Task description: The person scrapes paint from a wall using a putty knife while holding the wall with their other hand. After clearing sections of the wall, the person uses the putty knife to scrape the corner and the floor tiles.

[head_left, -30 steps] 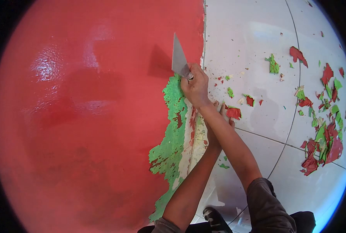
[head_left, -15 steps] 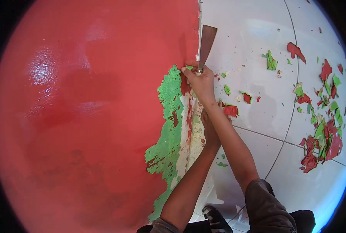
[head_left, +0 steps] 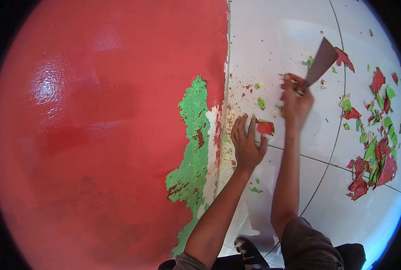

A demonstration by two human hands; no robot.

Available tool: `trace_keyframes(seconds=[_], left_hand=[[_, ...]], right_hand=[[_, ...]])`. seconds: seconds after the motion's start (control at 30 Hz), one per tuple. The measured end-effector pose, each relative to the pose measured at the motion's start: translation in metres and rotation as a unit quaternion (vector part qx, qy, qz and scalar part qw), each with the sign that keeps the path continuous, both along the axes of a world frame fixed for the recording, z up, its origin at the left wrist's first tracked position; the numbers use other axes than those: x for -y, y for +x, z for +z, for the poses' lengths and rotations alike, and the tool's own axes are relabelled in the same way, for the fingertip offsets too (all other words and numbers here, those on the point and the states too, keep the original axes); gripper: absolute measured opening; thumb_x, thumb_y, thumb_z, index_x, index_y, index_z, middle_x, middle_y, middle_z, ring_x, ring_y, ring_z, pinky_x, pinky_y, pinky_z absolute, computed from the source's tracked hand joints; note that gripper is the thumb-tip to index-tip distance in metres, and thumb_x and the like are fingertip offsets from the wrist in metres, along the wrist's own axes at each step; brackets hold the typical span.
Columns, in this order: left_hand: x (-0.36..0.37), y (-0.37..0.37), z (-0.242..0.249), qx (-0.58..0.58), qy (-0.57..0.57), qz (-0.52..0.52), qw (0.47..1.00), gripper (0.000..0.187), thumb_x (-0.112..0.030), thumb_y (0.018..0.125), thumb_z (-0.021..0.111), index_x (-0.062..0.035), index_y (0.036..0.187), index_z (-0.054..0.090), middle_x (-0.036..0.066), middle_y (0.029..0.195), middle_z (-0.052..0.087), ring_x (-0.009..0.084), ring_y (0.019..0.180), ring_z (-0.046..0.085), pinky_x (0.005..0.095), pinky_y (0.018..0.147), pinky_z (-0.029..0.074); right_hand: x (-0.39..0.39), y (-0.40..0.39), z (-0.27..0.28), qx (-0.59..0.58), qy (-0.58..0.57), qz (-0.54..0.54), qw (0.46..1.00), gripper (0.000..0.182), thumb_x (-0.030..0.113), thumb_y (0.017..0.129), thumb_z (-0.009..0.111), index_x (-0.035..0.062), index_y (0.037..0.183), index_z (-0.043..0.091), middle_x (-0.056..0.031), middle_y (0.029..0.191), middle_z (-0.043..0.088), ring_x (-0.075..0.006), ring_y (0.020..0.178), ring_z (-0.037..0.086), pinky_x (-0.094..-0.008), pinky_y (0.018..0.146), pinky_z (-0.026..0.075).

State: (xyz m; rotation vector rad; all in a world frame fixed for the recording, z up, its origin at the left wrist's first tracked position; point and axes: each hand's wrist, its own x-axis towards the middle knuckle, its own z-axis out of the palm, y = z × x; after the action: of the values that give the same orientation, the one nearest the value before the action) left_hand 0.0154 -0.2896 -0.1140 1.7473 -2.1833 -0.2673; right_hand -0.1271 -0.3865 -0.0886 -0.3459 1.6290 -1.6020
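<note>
My right hand [head_left: 297, 102] is raised over the tiled floor and gripping a scraper [head_left: 323, 60], its wide blade tilted up and to the right. The fingers are somewhat smeared, and the scraper's handle is hidden in the palm. With fingers spread, my left hand [head_left: 247, 146] rests palm down on the floor beside the base of the red wall [head_left: 106, 148]. A red and green paint flake [head_left: 265, 128] lies just right of its fingertips. Left of that hand, a ragged green patch [head_left: 193, 148] and a whitish strip [head_left: 211, 157] show where the red coat is gone.
Pale floor tiles [head_left: 299, 189] with dark joints meet the wall along a straight edge. A heap of red and green paint peelings [head_left: 376, 166] lies at the right, with smaller flakes scattered around. My shoe [head_left: 250, 252] is at the bottom.
My right hand has moved right with the scraper, away from the wall edge and out over the floor. The left hand, earlier partly behind the right forearm, now shows fully.
</note>
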Motion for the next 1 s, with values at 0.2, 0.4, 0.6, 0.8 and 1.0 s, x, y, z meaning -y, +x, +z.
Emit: trace_keyframes(seconds=[0.2,0.4,0.6,0.8,1.0], left_hand=[[-0.002,0.002,-0.001,0.011,0.003,-0.007,1.0,0.06,-0.028,0.085,0.058,-0.0002,0.136,0.044,0.023,0.139,0.037,0.0406,0.131,0.032,0.0528,0.108,0.023],[-0.005,0.003,-0.004,0.004,0.003,-0.01,1.0,0.067,-0.029,0.081,0.065,0.0017,0.135,0.041,0.026,0.139,0.035,0.0438,0.132,0.029,0.0543,0.107,0.022],[-0.004,0.004,-0.004,-0.029,0.022,0.002,0.999,0.072,-0.028,0.078,0.068,0.0027,0.136,0.038,0.029,0.137,0.034,0.046,0.132,0.028,0.0559,0.107,0.02],[-0.007,0.006,-0.007,-0.034,0.0,-0.005,0.999,0.074,-0.029,0.078,0.068,0.0044,0.136,0.036,0.03,0.139,0.033,0.0472,0.132,0.028,0.0561,0.107,0.02],[-0.008,0.009,-0.014,-0.018,-0.001,-0.008,1.0,0.073,-0.029,0.078,0.067,0.0051,0.135,0.037,0.031,0.138,0.033,0.0475,0.131,0.028,0.0569,0.107,0.02]], right_hand=[[0.005,-0.007,0.006,-0.23,-0.062,0.041,0.97,0.016,0.009,0.081,0.072,0.0075,0.097,0.071,-0.0073,0.084,0.062,-0.0151,0.067,0.057,-0.0295,0.064,0.047],[0.038,0.079,0.01,-0.004,-0.209,0.275,0.938,0.025,0.015,0.079,0.076,0.0035,0.101,0.071,-0.006,0.094,0.064,-0.0137,0.081,0.059,-0.0285,0.071,0.048],[0.048,0.106,-0.005,0.043,-0.285,0.232,0.929,0.024,0.011,0.079,0.075,0.0016,0.1,0.071,-0.007,0.094,0.063,-0.0165,0.084,0.061,-0.0276,0.075,0.048],[0.052,0.113,-0.018,0.005,-0.295,0.235,0.926,0.019,0.0,0.074,0.071,0.0001,0.093,0.07,-0.0078,0.093,0.064,-0.0201,0.079,0.064,-0.0275,0.071,0.05],[0.051,0.11,-0.017,-0.175,-0.322,0.212,0.906,0.034,-0.007,0.064,0.065,-0.0006,0.097,0.065,-0.009,0.09,0.062,-0.022,0.076,0.064,-0.0283,0.066,0.051]])
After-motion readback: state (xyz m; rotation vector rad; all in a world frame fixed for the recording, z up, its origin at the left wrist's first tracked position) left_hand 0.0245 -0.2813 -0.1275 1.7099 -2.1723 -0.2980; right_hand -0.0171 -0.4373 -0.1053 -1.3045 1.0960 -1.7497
